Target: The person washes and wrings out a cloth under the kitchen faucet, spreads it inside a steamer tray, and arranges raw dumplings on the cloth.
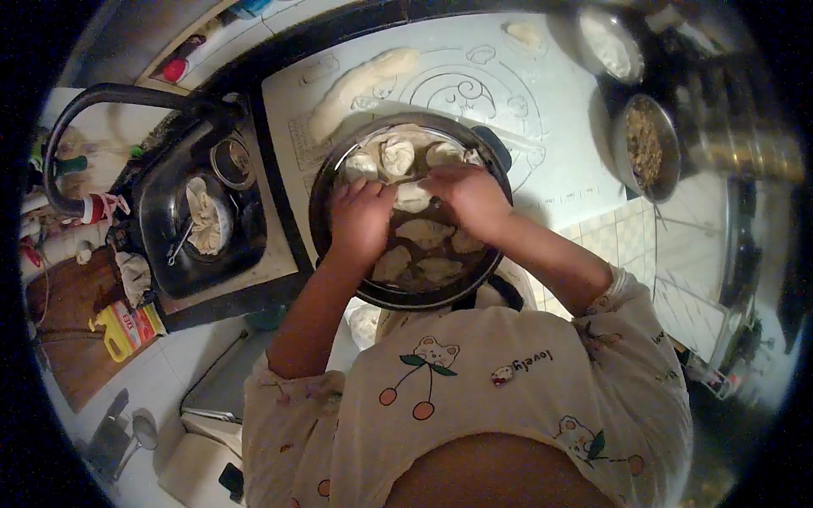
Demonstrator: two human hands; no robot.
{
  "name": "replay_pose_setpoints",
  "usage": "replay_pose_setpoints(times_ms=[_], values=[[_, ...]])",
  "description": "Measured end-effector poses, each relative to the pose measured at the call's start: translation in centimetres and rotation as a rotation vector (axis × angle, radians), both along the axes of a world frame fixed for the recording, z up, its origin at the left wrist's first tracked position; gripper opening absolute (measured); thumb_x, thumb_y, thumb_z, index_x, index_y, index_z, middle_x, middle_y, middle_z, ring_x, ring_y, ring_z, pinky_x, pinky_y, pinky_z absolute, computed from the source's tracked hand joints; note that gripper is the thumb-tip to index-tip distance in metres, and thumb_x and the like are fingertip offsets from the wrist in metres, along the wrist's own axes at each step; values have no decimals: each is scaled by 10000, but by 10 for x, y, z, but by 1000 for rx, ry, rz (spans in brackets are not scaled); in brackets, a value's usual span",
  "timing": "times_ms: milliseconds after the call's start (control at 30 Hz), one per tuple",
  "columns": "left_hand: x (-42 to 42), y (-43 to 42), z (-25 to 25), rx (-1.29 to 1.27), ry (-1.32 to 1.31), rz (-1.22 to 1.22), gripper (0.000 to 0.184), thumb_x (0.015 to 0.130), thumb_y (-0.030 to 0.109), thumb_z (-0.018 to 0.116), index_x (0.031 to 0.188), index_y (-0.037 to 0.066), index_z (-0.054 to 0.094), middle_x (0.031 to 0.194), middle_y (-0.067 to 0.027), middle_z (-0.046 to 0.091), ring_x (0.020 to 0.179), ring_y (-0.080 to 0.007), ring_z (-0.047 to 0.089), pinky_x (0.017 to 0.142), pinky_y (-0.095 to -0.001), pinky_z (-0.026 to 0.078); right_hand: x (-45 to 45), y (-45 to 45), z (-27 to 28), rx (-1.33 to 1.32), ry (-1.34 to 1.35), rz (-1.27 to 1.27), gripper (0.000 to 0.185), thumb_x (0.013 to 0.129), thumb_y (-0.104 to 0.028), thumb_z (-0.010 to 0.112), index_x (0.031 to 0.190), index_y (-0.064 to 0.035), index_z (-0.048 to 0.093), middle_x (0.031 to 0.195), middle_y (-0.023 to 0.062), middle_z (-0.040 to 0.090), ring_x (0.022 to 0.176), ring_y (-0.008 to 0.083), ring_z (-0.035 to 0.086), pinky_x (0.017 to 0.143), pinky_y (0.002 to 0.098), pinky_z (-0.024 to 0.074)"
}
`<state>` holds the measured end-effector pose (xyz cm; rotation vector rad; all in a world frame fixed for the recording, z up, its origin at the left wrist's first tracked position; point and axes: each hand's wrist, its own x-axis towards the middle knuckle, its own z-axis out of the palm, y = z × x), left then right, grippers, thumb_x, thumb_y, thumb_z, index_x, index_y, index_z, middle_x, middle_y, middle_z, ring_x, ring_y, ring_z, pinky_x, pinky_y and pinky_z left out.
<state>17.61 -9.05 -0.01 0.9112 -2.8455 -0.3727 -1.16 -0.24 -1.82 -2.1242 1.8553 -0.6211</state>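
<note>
A round dark pan holds several pale stuffed buns, pleated at the back and flatter, in shadow, at the front. Between my two hands sits one white dough bun in the middle of the pan. My left hand has its fingers curled against the bun's left side. From the right, my right hand reaches in with bent fingers closed on the bun's edge; its fingertips are partly hidden. A pleated bun lies just behind my fingers.
Behind the pan, a long roll of dough lies on a printed mat. A bowl of filling and a bowl of white flour stand at right. At left, a black sink holds dishes under a curved faucet.
</note>
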Motion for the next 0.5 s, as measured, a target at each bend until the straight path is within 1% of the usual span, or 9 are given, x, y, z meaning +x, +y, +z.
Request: replay_pose_setpoints(times_ms=[67, 100, 167, 267, 300, 367, 400, 467, 500], values=[[-3, -4, -8, 12, -87, -42, 223, 696, 93, 554, 912, 106, 611, 833, -67, 590, 867, -247, 556, 825, -409, 392, 6, -10, 1, 18, 90, 73, 276, 699, -119, 588, 971, -111, 633, 979, 97, 614, 900, 285, 589, 768, 372, 473], [-3, -4, -16, -17, -68, -45, 218, 695, 88, 549, 904, 102, 609, 822, -70, 590, 855, -252, 560, 820, -408, 395, 7, -11, -3, 36, 129, 54, 270, 717, -120, 555, 973, -128, 642, 974, 86, 619, 901, 268, 593, 765, 370, 473], [-4, -5, -31, -76, -32, -49, 209, 691, 79, 539, 889, 93, 604, 800, -76, 590, 829, -262, 568, 810, -408, 400, 7, -14, -3, 148, 145, 56, 263, 712, -119, 559, 960, -125, 646, 972, 87, 621, 902, 275, 591, 764, 376, 473], [-2, -7, -33, 59, -133, -40, 222, 790, 118, 509, 985, 106, 615, 908, -115, 624, 927, -292, 567, 868, -419, 398, 1, -16, -5, 267, 112, 20, 271, 699, -112, 577, 960, -120, 650, 978, 96, 621, 908, 287, 587, 772, 385, 471], [-2, -8, -31, 33, -94, -49, 216, 765, 107, 510, 956, 106, 610, 880, -109, 617, 904, -288, 570, 849, -420, 402, 0, -16, -5, 299, 90, 2, 277, 694, -109, 585, 963, -119, 650, 981, 100, 620, 910, 291, 585, 776, 388, 471], [-5, -9, -25, -19, -16, -67, 206, 714, 86, 510, 898, 105, 600, 824, -98, 603, 859, -281, 577, 810, -421, 410, -2, -12, -8, 276, 21, -42, 297, 677, -105, 610, 971, -113, 648, 989, 108, 618, 914, 299, 582, 791, 392, 469], [-6, -9, -24, 19, -31, -61, 215, 710, 86, 518, 909, 105, 597, 837, -107, 602, 874, -283, 576, 834, -421, 405, -2, -11, -8, 264, -14, -64, 309, 668, -103, 622, 975, -109, 647, 992, 112, 616, 916, 304, 580, 798, 394, 469], [-7, -9, -24, 94, -62, -47, 236, 703, 87, 534, 931, 106, 591, 864, -125, 602, 903, -286, 575, 882, -422, 394, -4, -8, 1, 141, -84, -23, 321, 660, -118, 639, 980, -114, 649, 989, 125, 617, 915, 306, 582, 813, 389, 468], [-7, -9, -24, 94, -63, -48, 236, 703, 87, 534, 931, 106, 591, 864, -125, 602, 903, -286, 575, 882, -422, 394, -4, -7, 0, 141, -84, -23, 321, 660, -118, 639, 980, -114, 649, 989, 125, 617, 915, 306, 582, 813, 389, 468]])
